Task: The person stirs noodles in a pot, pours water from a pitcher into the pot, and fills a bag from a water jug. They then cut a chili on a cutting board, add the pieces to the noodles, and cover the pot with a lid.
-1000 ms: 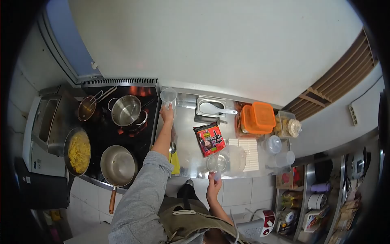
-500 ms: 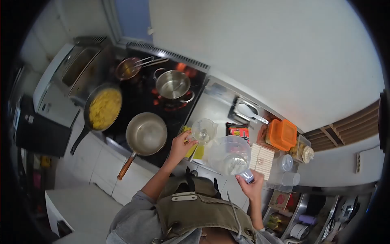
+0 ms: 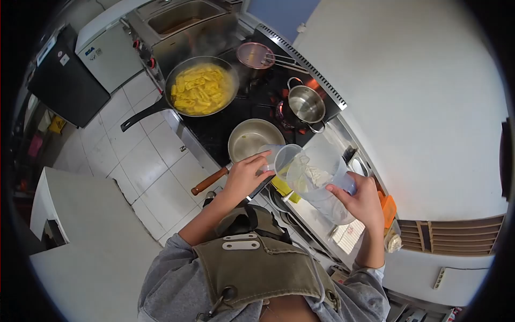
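Observation:
My left hand (image 3: 247,177) is closed on a small clear measuring cup (image 3: 271,154), held over the front edge of the stove beside a saucepan with a wooden handle (image 3: 248,135). My right hand (image 3: 366,201) grips the handle of a larger clear plastic jug (image 3: 335,177). That jug is tilted with its mouth toward the small cup, and their rims overlap in view. Whether liquid is passing between them I cannot make out. A yellow cloth (image 3: 284,188) lies on the counter below them.
A black-handled frying pan (image 3: 234,96) full of steaming yellow food sits on the stove (image 3: 220,137). Behind are a two-handled steel pot (image 3: 307,104) and a copper-coloured pot (image 3: 255,55) with metal utensils. An orange container (image 3: 387,209) stands to the right.
My view has swung left toward the stove. Both hands have carried the cup and jug toward the saucepan, and the jug has been raised and tipped toward the cup.

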The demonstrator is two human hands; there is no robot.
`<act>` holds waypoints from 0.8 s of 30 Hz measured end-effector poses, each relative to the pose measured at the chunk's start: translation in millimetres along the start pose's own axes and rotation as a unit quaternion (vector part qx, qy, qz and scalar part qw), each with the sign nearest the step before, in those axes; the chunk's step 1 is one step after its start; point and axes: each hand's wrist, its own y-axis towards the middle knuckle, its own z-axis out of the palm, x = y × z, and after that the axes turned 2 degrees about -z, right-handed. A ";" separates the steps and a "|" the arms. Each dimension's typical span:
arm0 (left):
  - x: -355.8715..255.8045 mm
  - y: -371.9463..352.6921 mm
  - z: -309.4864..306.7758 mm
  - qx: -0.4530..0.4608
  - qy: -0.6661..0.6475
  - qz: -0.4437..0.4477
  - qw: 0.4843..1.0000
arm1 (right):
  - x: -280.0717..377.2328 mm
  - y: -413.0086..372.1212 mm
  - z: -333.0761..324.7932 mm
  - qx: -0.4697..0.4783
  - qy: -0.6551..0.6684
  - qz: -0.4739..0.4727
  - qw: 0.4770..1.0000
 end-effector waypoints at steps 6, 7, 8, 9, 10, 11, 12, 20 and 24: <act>20.3 8.1 -24.1 -0.001 0.013 0.004 1.000 | 21.9 38.4 8.7 0.059 -0.033 -0.024 0.997; 22.8 9.1 -27.5 0.008 0.010 -0.001 1.000 | 24.0 42.6 10.0 0.062 -0.035 -0.025 0.997; 25.4 10.0 -29.6 0.008 0.003 -0.004 1.000 | 27.4 46.9 10.9 0.070 -0.045 -0.024 0.996; 29.7 10.7 -29.6 0.006 0.002 -0.007 1.000 | 29.7 51.1 11.9 0.078 -0.053 -0.023 0.995; 34.9 11.4 -28.4 0.000 0.003 0.005 1.000 | 30.3 55.2 12.3 0.090 -0.050 -0.033 0.994; 39.3 12.2 -27.7 -0.006 0.005 0.018 1.000 | 32.3 58.2 12.8 0.092 -0.052 -0.033 0.994; 42.7 13.2 -27.6 -0.006 0.004 0.017 1.000 | 34.2 61.1 13.1 0.102 -0.056 -0.031 0.993; 49.0 15.1 -26.7 0.017 -0.036 -0.021 0.999 | 40.0 79.3 13.8 0.144 -0.079 -0.003 0.986; 55.4 14.2 -20.3 0.010 -0.050 -0.013 0.999 | 46.5 83.6 12.4 0.160 -0.088 -0.006 0.983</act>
